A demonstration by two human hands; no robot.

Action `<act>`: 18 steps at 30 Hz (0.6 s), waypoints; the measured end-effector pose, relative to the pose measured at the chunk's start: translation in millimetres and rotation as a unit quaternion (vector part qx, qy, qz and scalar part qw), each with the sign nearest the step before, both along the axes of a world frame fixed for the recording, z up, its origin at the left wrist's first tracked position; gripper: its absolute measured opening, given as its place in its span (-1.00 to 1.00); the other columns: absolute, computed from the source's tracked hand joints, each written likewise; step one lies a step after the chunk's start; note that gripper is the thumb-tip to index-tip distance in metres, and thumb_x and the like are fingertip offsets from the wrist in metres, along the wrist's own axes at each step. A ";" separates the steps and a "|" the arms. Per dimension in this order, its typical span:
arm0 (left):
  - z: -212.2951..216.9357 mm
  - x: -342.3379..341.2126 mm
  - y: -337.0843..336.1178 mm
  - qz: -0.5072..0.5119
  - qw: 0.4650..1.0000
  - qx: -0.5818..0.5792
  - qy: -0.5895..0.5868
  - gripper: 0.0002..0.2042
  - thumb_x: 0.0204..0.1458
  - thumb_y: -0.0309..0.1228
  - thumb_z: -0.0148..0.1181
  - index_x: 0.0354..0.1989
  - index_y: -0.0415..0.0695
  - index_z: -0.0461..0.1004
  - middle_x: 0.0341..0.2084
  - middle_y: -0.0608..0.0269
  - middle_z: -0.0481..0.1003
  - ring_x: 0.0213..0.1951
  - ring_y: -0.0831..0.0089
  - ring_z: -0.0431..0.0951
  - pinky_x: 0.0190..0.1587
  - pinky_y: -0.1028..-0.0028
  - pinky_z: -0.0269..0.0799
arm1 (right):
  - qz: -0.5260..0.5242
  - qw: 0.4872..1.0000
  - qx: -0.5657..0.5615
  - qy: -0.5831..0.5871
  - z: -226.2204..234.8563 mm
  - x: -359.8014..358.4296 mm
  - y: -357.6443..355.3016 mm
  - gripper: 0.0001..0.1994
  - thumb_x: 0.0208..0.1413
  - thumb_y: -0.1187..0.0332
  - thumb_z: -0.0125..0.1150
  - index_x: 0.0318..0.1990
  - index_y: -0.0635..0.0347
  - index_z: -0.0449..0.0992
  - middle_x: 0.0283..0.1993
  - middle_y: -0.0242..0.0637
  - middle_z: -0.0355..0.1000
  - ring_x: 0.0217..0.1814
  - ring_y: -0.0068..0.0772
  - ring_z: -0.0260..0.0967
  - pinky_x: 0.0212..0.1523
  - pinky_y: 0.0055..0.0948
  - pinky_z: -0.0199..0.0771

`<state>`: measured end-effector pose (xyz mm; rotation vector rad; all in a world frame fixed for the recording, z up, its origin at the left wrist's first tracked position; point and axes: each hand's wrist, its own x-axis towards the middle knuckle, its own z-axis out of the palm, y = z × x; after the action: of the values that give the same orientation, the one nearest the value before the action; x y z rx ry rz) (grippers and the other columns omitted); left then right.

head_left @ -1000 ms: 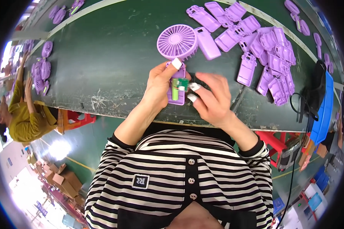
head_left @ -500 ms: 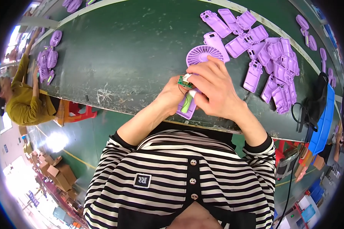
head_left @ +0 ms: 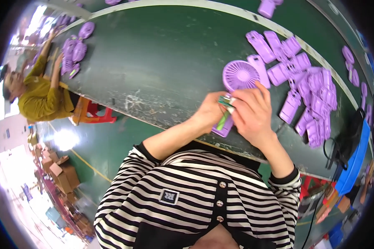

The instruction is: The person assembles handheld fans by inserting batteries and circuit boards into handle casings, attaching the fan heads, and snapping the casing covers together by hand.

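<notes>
A purple handheld fan (head_left: 241, 76) lies over the table's near side, its round grille pointing away from me and its handle toward me. The handle is uncovered, showing a green cylindrical battery (head_left: 223, 120) inside. My left hand (head_left: 208, 111) is closed around the handle from the left. A small green circuit board (head_left: 225, 100) stands tilted above the handle, between my two hands. My right hand (head_left: 254, 116) is closed at the board's right end, its fingertips on the board beside a small white part. Some fingertips are hidden behind the board and handle.
Purple handle covers (head_left: 316, 97) lie heaped on the dark green table (head_left: 153, 54) to the right. More purple fans (head_left: 75, 52) sit at the left near a co-worker in a mustard top (head_left: 45, 101). A blue bin (head_left: 353, 153) and a black cable are at the right edge.
The whole view has shifted, so table and hands appear farther right. The circuit board has tipped and now shows more edge-on. Both hands stay closed at the fan.
</notes>
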<state>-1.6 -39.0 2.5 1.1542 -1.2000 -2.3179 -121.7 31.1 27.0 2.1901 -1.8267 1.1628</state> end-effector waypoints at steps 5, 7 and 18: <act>9.3 -7.1 4.9 0.001 0.997 0.076 -0.010 -0.84 0.03 -0.59 -0.13 -0.27 -0.33 0.37 -0.54 0.08 0.45 -0.60 0.37 0.48 -0.57 0.45 0.42 | -0.015 1.000 -0.009 0.013 7.0 -4.2 8.3 -0.83 -0.31 0.57 0.13 -0.43 0.30 0.43 -0.26 -0.20 0.38 -0.22 -0.16 0.34 0.07 -0.03 0.15; 4.3 -6.4 0.9 -0.003 0.993 0.118 0.027 -0.84 0.04 -0.53 -0.12 -0.27 -0.32 0.37 -0.51 0.10 0.46 -0.59 0.38 0.48 -0.56 0.46 0.42 | -0.034 0.997 -0.048 0.050 -0.8 -4.0 11.9 -0.83 -0.31 0.58 0.11 -0.44 0.30 0.44 -0.21 -0.19 0.39 -0.18 -0.16 0.34 0.09 -0.01 0.13; 12.9 1.3 -10.0 0.028 0.989 0.132 0.067 -0.73 0.10 -0.35 -0.10 -0.16 -0.31 0.38 -0.33 0.18 0.45 -0.32 0.47 0.46 -0.26 0.47 0.41 | -0.033 0.993 -0.115 -0.023 -26.0 -1.7 14.6 -0.84 -0.40 0.51 0.21 -0.52 0.24 0.43 -0.28 -0.26 0.39 -0.19 -0.20 0.35 0.07 0.01 0.12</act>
<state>-0.3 -49.0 15.4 1.0771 -0.8241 -2.5215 -123.4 45.6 1.0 1.9792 -1.6708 1.3446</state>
